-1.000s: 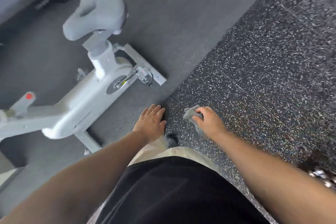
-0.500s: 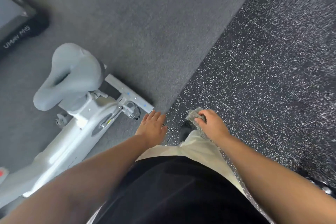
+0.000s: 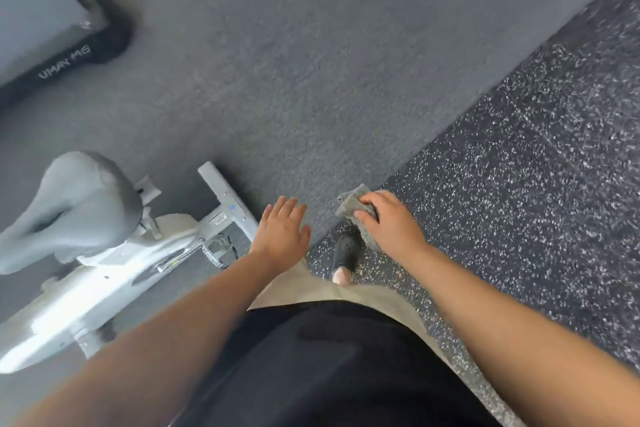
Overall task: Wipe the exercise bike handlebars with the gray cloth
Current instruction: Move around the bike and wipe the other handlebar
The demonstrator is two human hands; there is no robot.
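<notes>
Your view swings away from the exercise bike (image 3: 104,263): it now sits lower left, its front end out of frame, and only the saddle (image 3: 69,208) and rear base show. A black-framed machine (image 3: 52,17) enters upper left. Your foot (image 3: 344,256) steps forward.

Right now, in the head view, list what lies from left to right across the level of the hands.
Gray bike saddle → white rear floor bar of the bike → left hand, held flat, holding nothing → gray cloth gripped by the right hand → speckled black rubber floor.
</notes>
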